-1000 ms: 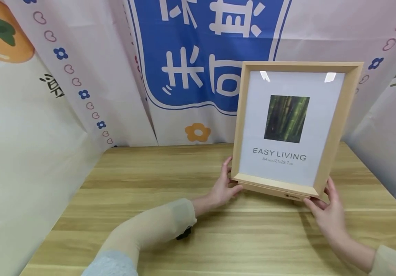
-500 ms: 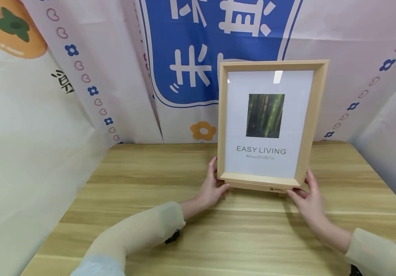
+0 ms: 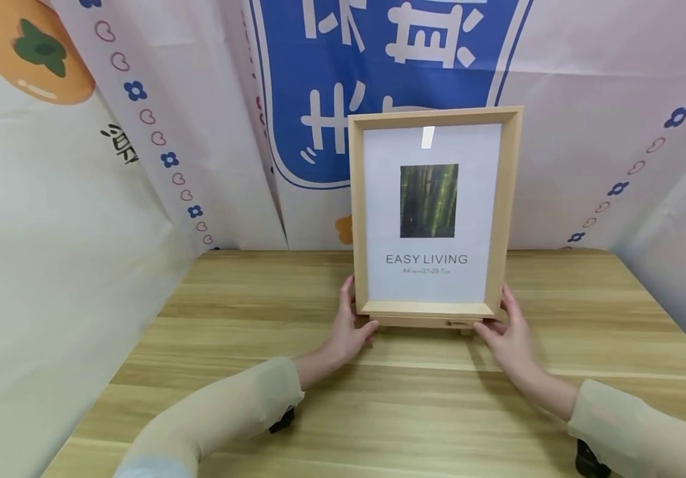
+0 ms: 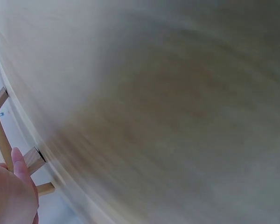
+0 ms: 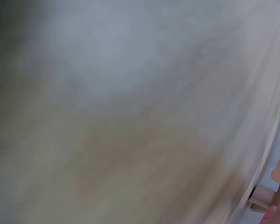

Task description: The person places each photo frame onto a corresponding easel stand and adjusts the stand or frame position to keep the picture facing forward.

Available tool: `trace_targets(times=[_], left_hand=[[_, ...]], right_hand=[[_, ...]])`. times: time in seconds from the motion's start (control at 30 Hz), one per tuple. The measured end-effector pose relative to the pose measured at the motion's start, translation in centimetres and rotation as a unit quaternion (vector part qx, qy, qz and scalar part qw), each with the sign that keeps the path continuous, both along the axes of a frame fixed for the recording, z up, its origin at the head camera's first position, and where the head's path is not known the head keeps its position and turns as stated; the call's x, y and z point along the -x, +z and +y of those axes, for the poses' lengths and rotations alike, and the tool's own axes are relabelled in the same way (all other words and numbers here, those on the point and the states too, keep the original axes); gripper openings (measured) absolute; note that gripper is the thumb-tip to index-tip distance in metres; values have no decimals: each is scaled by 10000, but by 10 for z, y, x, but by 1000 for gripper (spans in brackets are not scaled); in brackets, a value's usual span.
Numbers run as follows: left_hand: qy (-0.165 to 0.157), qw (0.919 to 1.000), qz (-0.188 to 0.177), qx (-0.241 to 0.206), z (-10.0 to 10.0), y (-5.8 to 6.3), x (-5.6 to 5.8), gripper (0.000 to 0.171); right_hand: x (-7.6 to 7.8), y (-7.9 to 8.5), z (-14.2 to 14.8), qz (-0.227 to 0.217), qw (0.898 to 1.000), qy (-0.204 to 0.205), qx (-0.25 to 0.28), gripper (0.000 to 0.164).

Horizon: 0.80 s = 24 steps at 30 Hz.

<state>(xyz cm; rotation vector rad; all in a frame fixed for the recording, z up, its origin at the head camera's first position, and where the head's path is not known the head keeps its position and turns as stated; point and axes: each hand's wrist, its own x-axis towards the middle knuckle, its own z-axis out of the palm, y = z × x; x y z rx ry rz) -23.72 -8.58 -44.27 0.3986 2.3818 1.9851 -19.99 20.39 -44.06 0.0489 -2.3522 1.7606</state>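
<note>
A light wood picture frame (image 3: pixel 429 199) stands upright, leaning slightly back, on a small wooden tabletop easel (image 3: pixel 417 321). Behind its clear front is a white sheet with a bamboo photo and the words "EASY LIVING". My left hand (image 3: pixel 345 335) grips the easel's left end, thumb at the front ledge and fingers along the side. At the right end, my right hand (image 3: pixel 513 342) holds it the same way, with some fingertips hidden behind. The left wrist view catches a wooden easel leg (image 4: pixel 35 160) beside the left hand; another leg (image 5: pixel 262 196) shows in the right wrist view.
The wood-grain table (image 3: pixel 414 411) extends around the easel. A printed cloth backdrop (image 3: pixel 564 159) hangs close behind, and a pale cloth wall (image 3: pixel 50 265) borders the left side. Dark wrist devices (image 3: pixel 590 458) sit under the sleeves.
Both hands have moved the easel and picture frame leftward to nearer the table's middle. The frame now faces me more squarely. The head view has shifted slightly.
</note>
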Motion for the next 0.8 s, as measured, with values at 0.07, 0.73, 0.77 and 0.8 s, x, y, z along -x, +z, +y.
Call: trace_targets(times=[0.07,0.73,0.77,0.8], left_hand=[[9,10000,-37,40,0,1,0,101],[-72,9999,-50,115,-3,7,-2,101],[-81,9999,-64,128,-3,11,-4,100],[-87,9998,-83,137,-2,15,-7,99]], right_hand=[[1,-1,0,29,10000,3,34,95],[3,1,-1,-197,9997,47,150,96],[3,0,0,-211,9996,43,153,96],[3,0,0,-207,9997,41,147,96]])
